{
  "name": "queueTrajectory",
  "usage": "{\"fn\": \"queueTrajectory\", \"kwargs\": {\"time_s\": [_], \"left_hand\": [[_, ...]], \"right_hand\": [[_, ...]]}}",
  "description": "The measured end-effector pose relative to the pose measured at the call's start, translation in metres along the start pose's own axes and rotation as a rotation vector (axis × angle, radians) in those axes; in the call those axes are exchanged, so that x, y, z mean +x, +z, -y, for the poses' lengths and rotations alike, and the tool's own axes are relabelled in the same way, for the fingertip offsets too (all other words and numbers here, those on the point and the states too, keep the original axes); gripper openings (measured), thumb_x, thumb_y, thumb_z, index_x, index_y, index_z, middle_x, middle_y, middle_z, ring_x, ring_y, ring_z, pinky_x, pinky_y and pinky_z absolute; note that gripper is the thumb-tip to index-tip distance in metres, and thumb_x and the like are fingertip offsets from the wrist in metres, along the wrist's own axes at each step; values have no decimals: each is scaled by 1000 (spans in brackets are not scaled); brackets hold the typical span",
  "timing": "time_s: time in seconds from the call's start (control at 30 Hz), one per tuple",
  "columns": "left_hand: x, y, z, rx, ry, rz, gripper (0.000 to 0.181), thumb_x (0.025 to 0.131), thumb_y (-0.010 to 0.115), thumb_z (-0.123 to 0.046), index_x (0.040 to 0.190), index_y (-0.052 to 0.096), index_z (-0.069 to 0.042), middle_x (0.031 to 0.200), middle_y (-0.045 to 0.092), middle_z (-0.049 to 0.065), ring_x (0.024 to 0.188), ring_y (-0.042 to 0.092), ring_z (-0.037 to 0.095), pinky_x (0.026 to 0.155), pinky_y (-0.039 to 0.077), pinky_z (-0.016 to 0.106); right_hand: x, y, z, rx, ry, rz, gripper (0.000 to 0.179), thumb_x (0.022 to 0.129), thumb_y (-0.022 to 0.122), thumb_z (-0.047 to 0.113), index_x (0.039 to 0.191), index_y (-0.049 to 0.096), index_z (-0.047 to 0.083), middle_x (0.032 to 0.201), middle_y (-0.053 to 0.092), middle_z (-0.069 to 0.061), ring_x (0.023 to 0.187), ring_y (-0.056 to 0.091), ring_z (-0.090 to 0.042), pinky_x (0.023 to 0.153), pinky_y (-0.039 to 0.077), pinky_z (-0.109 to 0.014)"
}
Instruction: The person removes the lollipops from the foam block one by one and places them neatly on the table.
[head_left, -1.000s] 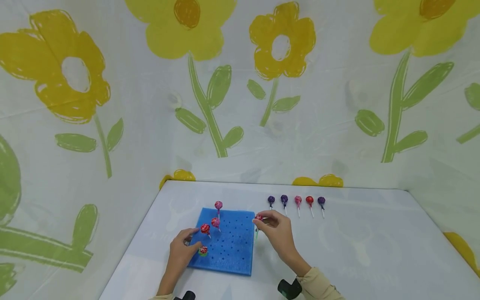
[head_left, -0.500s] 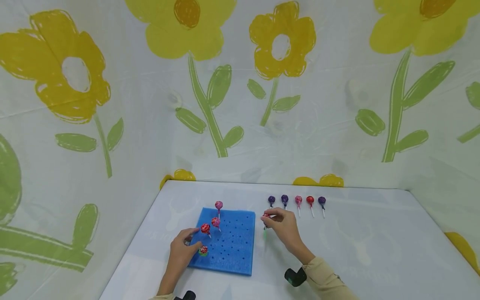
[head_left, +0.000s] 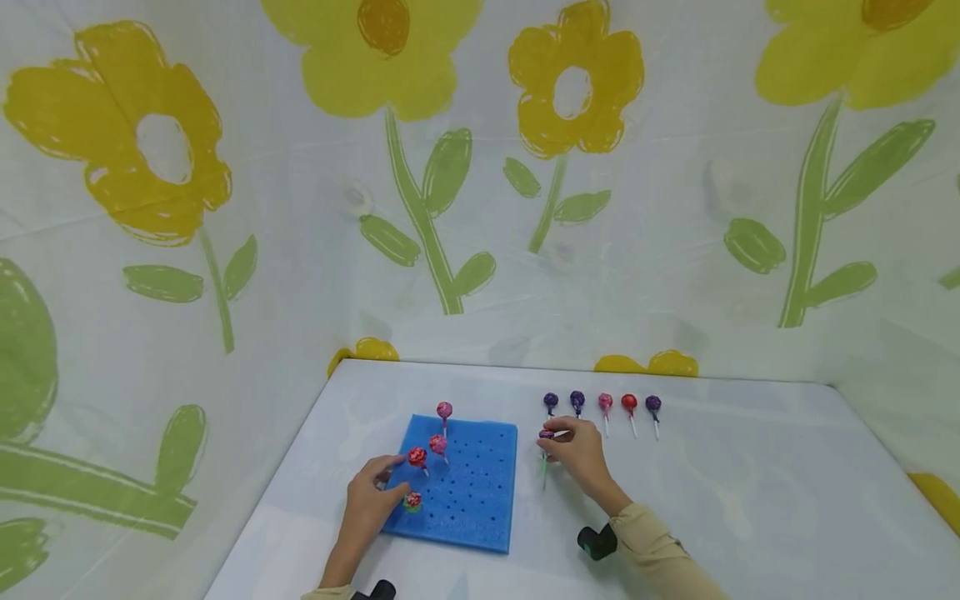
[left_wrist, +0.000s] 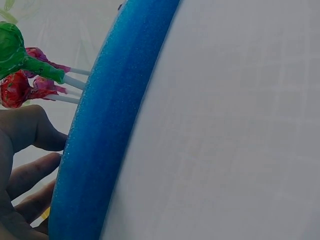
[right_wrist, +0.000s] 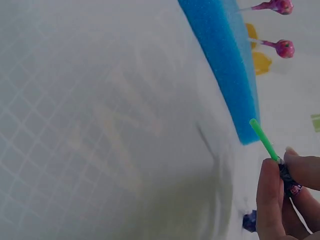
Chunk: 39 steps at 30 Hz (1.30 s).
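4 stuck lollipops (head_left: 438, 444) in foam board (head_left: 476, 483). Row of 5 lollipops (head_left: 605, 402) on counter (head_left: 750, 508), board's 2 o'clock: 3 purple, 1 pink, 1 red. Right hand (head_left: 581, 454) pinches 1 dark-wrapped lollipop (head_left: 547, 434), between 2 and 3 o'clock. Left hand (head_left: 369, 493), fingers spread, touches board at 9. Only left wrist view shows one stuck wrapper's full green side.

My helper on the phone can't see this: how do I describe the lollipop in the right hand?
Start at the blue board on the white table. Just right of it, the right hand holds the lollipop. Its stick shows bright green; the lollipops in the row beyond have white sticks.
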<state>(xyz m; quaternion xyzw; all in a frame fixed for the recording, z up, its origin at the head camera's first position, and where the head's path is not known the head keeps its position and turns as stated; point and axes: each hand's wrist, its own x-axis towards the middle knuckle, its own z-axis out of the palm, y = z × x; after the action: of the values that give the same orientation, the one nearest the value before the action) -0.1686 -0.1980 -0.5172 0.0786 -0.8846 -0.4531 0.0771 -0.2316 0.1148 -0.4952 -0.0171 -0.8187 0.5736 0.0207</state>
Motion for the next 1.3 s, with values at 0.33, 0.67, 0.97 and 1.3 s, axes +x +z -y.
{"fn": "queueTrajectory", "kwargs": {"time_s": [0.33,0.67,0.97,1.3], "left_hand": [[0,-1,2,2,24,-6,40,77,72,-8,116,66,-6,119,60,11,102,55,27,85,48,44],[-1,-1,3,0,45,-14,40,76,73,-7,115,66,-5,118,61,12,102,55,27,85,49,43],[0,3,5,-37,79,-32,39,76,73,-5,114,67,-5,116,62,11,100,56,27,84,49,43],[-1,0,6,-38,68,-26,39,76,73,-6,115,67,-6,117,61,10,100,55,25,83,48,40]], "right_hand": [[6,3,-16,-99,52,26,23,77,75,2,99,69,-1,89,63,-8,71,57,-17,59,54,-27],[7,5,-20,-135,51,57,24,75,76,2,97,65,1,86,61,-8,62,57,-16,55,53,-26],[7,3,-20,-210,31,22,29,75,77,7,100,62,5,91,61,-6,75,54,-19,62,50,-27],[4,0,-7,-252,-45,5,27,78,75,11,101,63,5,96,62,-8,84,53,-21,76,50,-35]]}}
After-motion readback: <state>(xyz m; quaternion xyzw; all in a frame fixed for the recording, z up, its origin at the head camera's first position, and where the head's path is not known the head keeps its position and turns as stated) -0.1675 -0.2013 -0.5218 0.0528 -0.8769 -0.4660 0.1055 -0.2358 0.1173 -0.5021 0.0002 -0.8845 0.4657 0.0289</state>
